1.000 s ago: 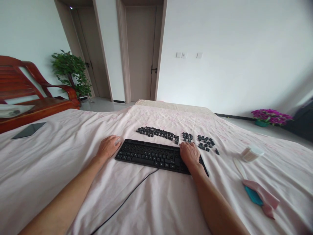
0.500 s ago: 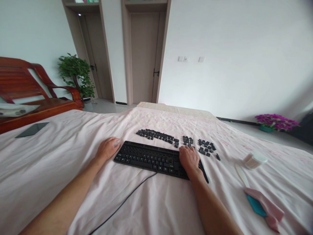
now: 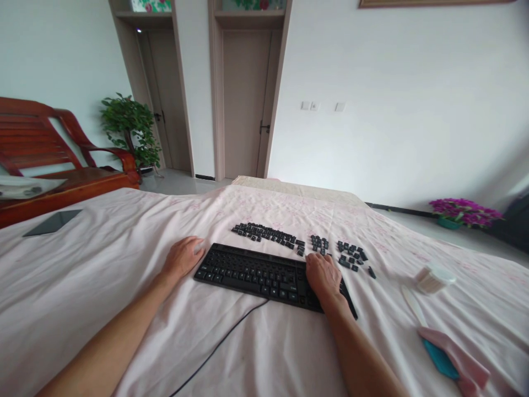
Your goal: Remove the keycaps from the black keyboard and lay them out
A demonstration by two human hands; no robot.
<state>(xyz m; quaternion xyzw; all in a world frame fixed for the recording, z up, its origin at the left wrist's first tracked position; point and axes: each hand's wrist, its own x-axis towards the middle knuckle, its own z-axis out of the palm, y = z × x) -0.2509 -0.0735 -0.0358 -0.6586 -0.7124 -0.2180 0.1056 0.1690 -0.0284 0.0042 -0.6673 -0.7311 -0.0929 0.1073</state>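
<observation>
A black keyboard (image 3: 248, 275) lies on the pink sheet; some rows have keys on, while upper rows and parts of the right side look stripped. My left hand (image 3: 183, 258) rests on the sheet against its left end, fingers stretched out. Over the right part of the keyboard, my right hand (image 3: 323, 277) has its fingers bent down and close together; its fingertips and anything in them are hidden. Beyond the keyboard lie loose black keycaps in groups: a long cluster (image 3: 268, 235), a small one (image 3: 319, 243) and a right one (image 3: 351, 255).
A cable (image 3: 219, 344) runs toward me from the keyboard. At right are a clear tub of cotton swabs (image 3: 433, 279), a white-handled brush (image 3: 412, 305), a pink cloth (image 3: 458, 355) and a blue-green object (image 3: 440, 358). A dark tablet-like slab (image 3: 53, 223) lies far left.
The view has tilted up slightly, so everything sits a little lower. Both hands stay at the same places by the keyboard; my right fingers have shifted only slightly, if at all.
</observation>
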